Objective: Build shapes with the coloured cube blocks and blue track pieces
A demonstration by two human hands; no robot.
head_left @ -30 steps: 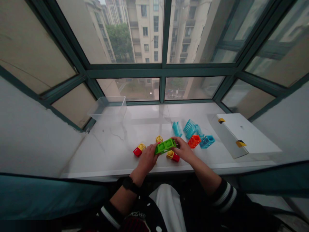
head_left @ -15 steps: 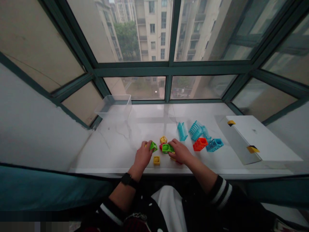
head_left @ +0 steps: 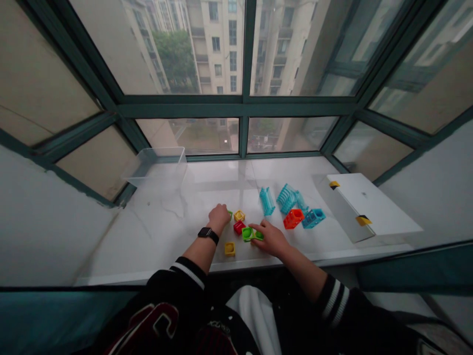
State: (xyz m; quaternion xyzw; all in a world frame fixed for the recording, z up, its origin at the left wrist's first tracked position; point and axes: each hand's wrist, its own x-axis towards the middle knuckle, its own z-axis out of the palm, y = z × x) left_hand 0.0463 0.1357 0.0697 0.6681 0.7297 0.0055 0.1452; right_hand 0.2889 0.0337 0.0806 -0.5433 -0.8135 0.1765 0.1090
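My left hand is closed at the left of a group of small plastic toy blocks. A bit of a green block peeks out beyond its knuckles; the fingertips are hidden. Between the fingers of my right hand is a green double block with round hollows. A red block lies between the two hands. Behind it is a yellow block, and nearer the front edge stands another yellow block.
Right of the hands lie an orange-red block frame, a blue block frame and clear blue curved pieces. A clear plastic bin stands back left, a white box at right. Windows border the white sill.
The whole view has shifted. My left hand has moved up and away from the front edge, and my right hand has drawn the green double block slightly nearer, uncovering the red block.
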